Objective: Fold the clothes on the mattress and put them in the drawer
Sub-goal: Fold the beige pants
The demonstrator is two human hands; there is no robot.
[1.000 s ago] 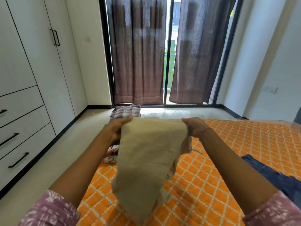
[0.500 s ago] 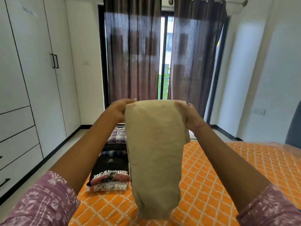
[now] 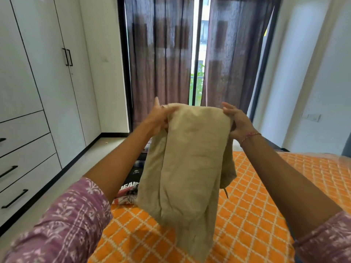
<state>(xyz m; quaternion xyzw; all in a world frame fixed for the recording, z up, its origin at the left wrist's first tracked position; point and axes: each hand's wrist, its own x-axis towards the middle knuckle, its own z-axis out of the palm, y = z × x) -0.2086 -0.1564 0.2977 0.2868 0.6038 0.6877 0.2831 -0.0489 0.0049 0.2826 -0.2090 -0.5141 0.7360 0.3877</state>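
Since the earlier frame the beige garment (image 3: 187,168) had dropped lower and hung creased above the orange mattress (image 3: 266,196). The left hand (image 3: 158,119) and right hand (image 3: 238,121) each pinched a top corner.

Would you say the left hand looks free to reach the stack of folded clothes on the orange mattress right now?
Probably not yet: the left hand grips the top edge of the hanging beige cloth garment, which also hangs in front of the stack of folded clothes; it would need to let go first.

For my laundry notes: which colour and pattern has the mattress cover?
Orange with a white diamond lattice; the mattress cover shows best in the head view.
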